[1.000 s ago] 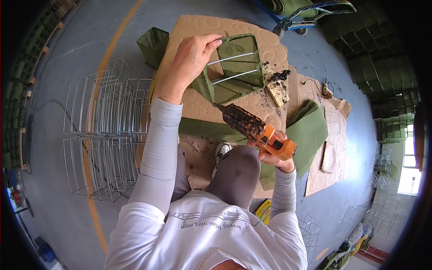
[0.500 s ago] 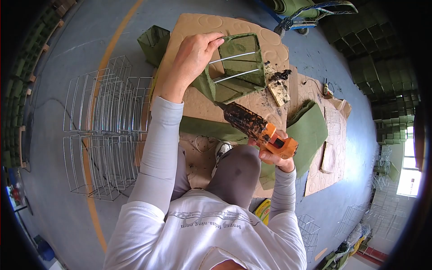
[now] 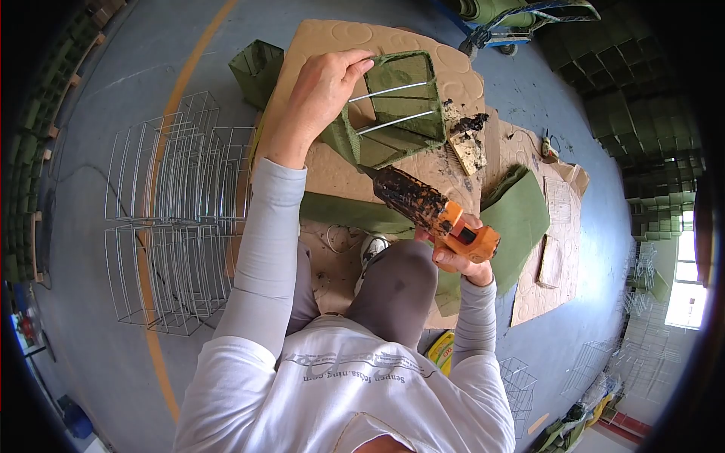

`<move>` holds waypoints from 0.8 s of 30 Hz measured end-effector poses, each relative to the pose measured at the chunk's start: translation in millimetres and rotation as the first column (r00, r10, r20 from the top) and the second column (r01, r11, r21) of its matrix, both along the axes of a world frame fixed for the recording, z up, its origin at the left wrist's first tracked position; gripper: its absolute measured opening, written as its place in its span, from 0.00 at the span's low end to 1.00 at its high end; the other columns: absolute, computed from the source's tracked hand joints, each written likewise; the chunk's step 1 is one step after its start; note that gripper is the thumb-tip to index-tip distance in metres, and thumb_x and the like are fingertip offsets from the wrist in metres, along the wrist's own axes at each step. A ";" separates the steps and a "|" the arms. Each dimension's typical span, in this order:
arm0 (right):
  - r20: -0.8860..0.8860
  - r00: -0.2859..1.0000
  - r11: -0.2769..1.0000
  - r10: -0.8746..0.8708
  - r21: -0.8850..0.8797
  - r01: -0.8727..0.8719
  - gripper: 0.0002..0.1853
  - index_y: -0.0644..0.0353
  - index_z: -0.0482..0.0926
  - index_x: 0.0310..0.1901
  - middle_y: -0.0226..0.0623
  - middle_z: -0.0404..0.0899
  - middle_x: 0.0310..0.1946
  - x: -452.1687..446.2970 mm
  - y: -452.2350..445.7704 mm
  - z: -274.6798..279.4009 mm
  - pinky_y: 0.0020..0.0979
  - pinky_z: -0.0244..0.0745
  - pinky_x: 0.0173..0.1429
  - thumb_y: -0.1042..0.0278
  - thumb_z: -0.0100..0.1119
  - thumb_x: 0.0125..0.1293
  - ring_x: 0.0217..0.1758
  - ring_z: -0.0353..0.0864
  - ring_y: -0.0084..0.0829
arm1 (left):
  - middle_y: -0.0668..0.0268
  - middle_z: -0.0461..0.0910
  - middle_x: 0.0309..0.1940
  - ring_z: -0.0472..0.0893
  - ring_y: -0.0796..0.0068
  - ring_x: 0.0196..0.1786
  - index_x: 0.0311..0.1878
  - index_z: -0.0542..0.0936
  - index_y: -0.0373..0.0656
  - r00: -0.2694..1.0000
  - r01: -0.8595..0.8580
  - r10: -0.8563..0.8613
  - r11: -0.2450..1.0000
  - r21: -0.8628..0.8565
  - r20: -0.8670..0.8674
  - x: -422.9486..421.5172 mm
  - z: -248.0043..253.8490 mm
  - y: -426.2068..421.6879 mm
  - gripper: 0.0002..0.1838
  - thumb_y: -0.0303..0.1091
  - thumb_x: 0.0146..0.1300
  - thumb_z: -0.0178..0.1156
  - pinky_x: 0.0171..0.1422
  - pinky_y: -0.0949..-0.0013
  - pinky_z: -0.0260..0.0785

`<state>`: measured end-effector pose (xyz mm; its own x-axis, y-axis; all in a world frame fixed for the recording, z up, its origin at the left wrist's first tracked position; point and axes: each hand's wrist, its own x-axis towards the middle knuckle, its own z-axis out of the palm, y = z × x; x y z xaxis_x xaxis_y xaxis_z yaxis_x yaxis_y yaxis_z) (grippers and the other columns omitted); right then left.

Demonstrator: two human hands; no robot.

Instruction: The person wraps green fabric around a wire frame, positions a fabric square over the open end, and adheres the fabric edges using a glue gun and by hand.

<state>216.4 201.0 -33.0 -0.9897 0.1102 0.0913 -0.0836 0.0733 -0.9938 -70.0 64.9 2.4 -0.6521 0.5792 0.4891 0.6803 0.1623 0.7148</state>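
My left hand (image 3: 323, 94) pinches the upper left corner of a green fabric-covered wire-frame box (image 3: 405, 141). Two bare metal rods cross the box's open side. Its fabric wraps the frame edges, and one flap hangs at the lower left. In my right hand (image 3: 470, 266) is an orange glue gun (image 3: 423, 202), its barrel caked with black residue. The gun's nozzle points up and left, close to the box's lower left corner; I cannot tell whether it touches.
Cardboard (image 3: 325, 45) lies under the box. A wooden block (image 3: 468, 153) with black residue sits to its right. Bare wire frames (image 3: 177, 226) are stacked at left. Green fabric (image 3: 517, 215) lies at right, and another green box (image 3: 257, 72) stands at upper left. A blue cart (image 3: 502, 34) is behind.
The glue gun's nozzle and the box have shifted very slightly left. My left hand keeps its pinch on the box's corner, having moved only a little.
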 end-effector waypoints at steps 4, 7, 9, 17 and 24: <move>-0.002 1.000 0.999 -0.015 -0.031 0.014 0.27 0.67 0.80 0.48 0.37 0.83 0.38 1.8 -0.5 -5.0 0.30 0.74 0.48 0.56 0.77 0.52 0.40 0.81 0.30 | 0.49 0.79 0.28 0.78 0.66 0.28 0.51 0.81 0.35 1.000 0.006 -0.006 1.000 0.018 -0.008 -1.5 -1.8 -0.1 0.16 0.38 0.71 0.56 0.41 0.67 0.71; 0.004 1.000 0.999 -0.009 -0.047 0.010 0.26 0.67 0.81 0.47 0.37 0.83 0.39 2.8 -0.3 -5.3 0.30 0.74 0.47 0.57 0.77 0.52 0.40 0.81 0.31 | 0.48 0.80 0.29 0.79 0.66 0.29 0.51 0.81 0.35 1.000 0.008 -0.008 1.000 0.002 -0.006 -1.2 -0.2 -1.1 0.16 0.38 0.71 0.57 0.41 0.67 0.71; 0.012 1.000 0.999 -0.012 -0.044 0.013 0.27 0.67 0.81 0.47 0.38 0.84 0.39 5.5 1.2 -9.6 0.30 0.75 0.46 0.56 0.76 0.52 0.40 0.82 0.30 | 0.48 0.80 0.30 0.80 0.66 0.30 0.51 0.81 0.34 1.000 0.006 -0.006 1.000 -0.014 -0.006 -0.9 -0.2 -1.1 0.16 0.38 0.71 0.57 0.42 0.67 0.72; 0.030 0.999 0.999 -0.036 0.025 0.035 0.26 0.65 0.82 0.45 0.36 0.84 0.37 9.5 1.9 -7.4 0.30 0.76 0.44 0.51 0.76 0.52 0.39 0.82 0.30 | 0.47 0.82 0.33 0.83 0.65 0.34 0.51 0.81 0.34 1.000 0.008 -0.008 1.000 -0.002 -0.004 -1.3 -0.5 -0.8 0.16 0.37 0.71 0.57 0.44 0.68 0.72; 0.027 0.998 0.998 -0.060 -0.028 0.061 0.25 0.63 0.83 0.44 0.34 0.84 0.37 12.3 3.6 -13.0 0.30 0.76 0.44 0.51 0.76 0.53 0.39 0.82 0.28 | 0.48 0.78 0.28 0.77 0.67 0.29 0.51 0.81 0.34 1.000 0.013 -0.012 1.000 0.018 -0.021 -1.5 -2.2 -0.3 0.15 0.36 0.71 0.57 0.41 0.68 0.71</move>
